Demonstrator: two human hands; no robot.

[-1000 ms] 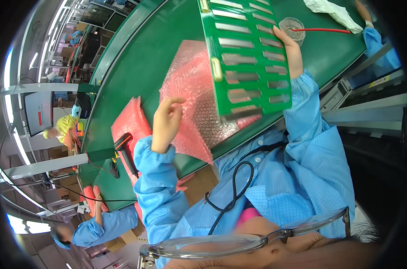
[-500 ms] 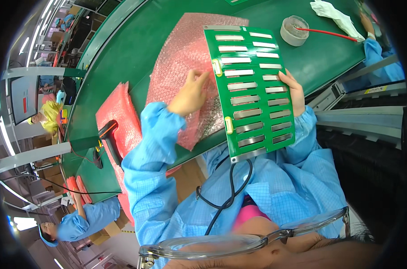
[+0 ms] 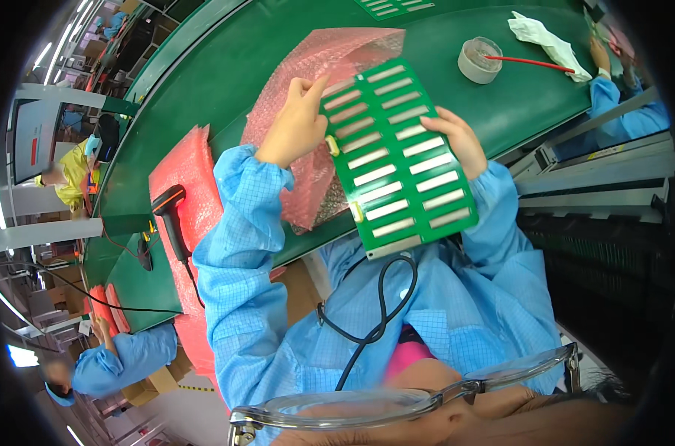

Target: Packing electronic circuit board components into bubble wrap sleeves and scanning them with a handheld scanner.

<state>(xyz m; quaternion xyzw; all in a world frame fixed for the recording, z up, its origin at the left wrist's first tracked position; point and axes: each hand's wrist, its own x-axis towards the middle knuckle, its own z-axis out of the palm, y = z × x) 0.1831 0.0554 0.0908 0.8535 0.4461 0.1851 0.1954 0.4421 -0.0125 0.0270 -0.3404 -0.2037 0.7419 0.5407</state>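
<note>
My right hand (image 3: 460,137) grips the right edge of a green circuit board (image 3: 393,160), its fingers over the front face. Two columns of silvery metal strips run down the board, and two small yellowish connectors sit on its left edge. It is tilted, held up over the table's near edge. Beside the board's upper left corner is my left hand (image 3: 293,123), fingers bent together; what they pinch, if anything, I cannot make out. Behind both lies a pink bubble-wrap bag (image 3: 285,82) on the green table (image 3: 226,82).
At left, a black and orange barcode scanner (image 3: 172,223) rests on stacked pink bubble-wrap bags (image 3: 196,167). Toward the far right stand a round clear tub (image 3: 480,65) with a red stick and a crumpled white cloth (image 3: 549,44). Another green board (image 3: 393,6) lies at the back. Co-workers are on both sides.
The board has tilted and shifted left in my right hand. My left hand has moved up and left to its upper corner. Another board has come further into view at the back.
</note>
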